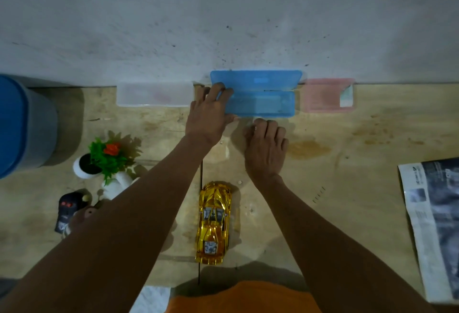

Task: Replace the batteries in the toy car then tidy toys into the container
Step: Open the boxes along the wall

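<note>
Here, left hand grips open blue case; right hand curled, possibly empty.

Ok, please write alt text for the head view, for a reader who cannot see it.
A person's left hand holds the end of an open blue case at the wall, while the right hand rests on the wooden table just before it. A gold toy car lies nearer the person, between the forearms.
</note>
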Demonstrator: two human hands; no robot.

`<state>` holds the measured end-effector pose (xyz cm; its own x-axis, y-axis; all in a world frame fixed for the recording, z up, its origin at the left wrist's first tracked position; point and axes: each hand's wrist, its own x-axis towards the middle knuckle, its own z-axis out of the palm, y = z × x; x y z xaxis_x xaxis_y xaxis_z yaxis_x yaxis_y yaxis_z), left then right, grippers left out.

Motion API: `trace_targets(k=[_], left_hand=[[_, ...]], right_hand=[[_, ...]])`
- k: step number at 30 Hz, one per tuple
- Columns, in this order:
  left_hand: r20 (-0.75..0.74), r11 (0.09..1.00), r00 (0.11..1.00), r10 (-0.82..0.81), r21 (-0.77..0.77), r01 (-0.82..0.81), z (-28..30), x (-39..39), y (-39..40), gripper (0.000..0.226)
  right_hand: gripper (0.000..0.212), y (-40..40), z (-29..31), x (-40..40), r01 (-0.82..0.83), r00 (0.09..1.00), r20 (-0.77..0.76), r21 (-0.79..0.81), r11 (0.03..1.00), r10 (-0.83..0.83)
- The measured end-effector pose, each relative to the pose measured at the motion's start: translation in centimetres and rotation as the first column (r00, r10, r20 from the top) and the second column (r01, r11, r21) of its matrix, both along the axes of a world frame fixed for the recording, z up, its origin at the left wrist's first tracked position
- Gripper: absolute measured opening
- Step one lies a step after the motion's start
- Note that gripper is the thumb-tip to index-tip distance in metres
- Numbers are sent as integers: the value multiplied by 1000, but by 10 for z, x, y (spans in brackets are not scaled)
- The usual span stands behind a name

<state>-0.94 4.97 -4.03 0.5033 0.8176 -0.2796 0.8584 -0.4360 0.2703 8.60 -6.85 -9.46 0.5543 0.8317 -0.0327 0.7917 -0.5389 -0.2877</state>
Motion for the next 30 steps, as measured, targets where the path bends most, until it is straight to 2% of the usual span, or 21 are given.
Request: trace_targets(k=[6,11,26,30], left_hand=[[17,1000,1000,6,-3,-6,-2,-1,-1,60],[29,1000,999,19,-7,-19,-3,-1,-1,60],[23,1000,1000,19,-12,-19,-1,1,-2,60],[24,1000,1000,14,-9,-14,0,1,-1,60]], right_hand=[[36,2,-3,-5,130,982,-141,32,991,-124],[47,0,3,-8,293,880,-429,151,944,-204],[62,-12,11,7,275,791,-603,202,940,-102],[59,-15,14,12,257,784,-616,213,942,-75]])
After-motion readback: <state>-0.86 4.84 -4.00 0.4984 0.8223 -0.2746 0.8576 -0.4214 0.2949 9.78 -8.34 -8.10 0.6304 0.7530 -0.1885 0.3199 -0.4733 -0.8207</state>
